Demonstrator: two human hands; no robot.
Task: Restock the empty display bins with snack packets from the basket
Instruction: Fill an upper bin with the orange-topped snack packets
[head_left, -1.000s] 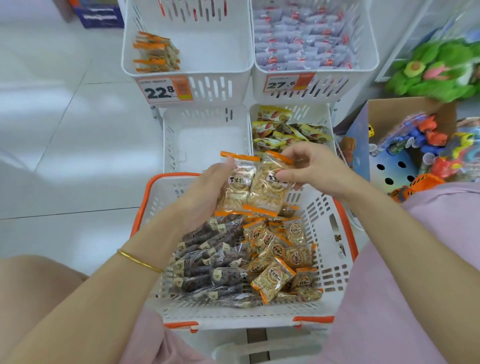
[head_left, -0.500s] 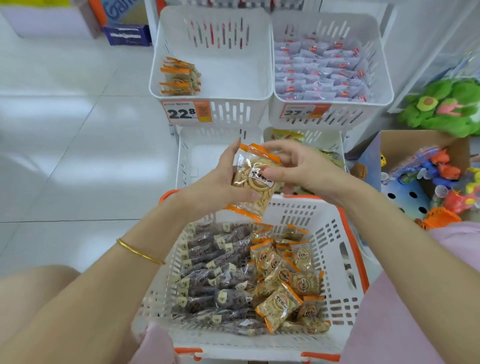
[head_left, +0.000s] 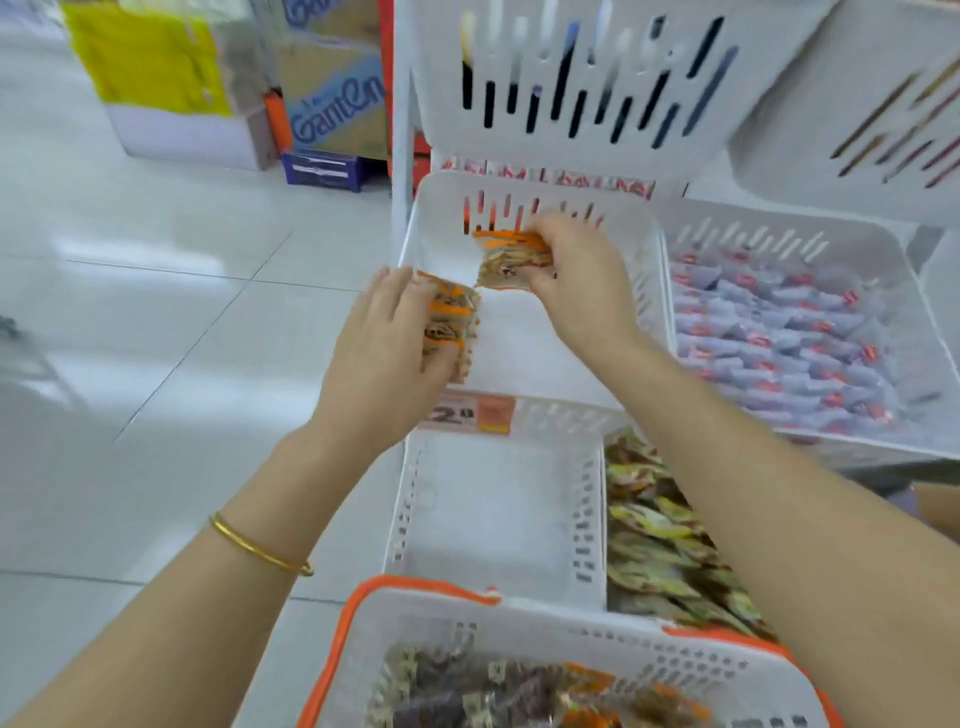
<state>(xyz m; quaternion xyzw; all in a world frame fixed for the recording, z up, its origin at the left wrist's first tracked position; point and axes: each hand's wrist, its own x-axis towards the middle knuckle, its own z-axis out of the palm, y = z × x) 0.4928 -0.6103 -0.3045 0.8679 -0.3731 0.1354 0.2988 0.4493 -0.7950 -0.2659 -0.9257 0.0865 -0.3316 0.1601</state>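
Nearest, loose snack packets (head_left: 498, 691) are seen in the orange-rimmed basket (head_left: 415, 592). An unfilled lower bin (head_left: 498, 519) lies beyond. Farther, inside the price-tagged bin (head_left: 545, 358), a small stack (head_left: 452, 322) is gripped by the left hand (head_left: 389, 343) at the left wall. A bunch (head_left: 511, 257) is clutched by the right hand (head_left: 576, 280) near the far wall. The packets are judged light, crinkly and slippery, best clasped flat, several together.

1. The right hand (head_left: 576, 280) alone now carries the clear orange-edged snack packets (head_left: 511, 260), up from the orange-rimmed white basket (head_left: 415, 597) into the white slotted plastic bin (head_left: 519, 364).
2. The left hand (head_left: 384, 353) released them and grips the bin's packet stack (head_left: 449, 322).
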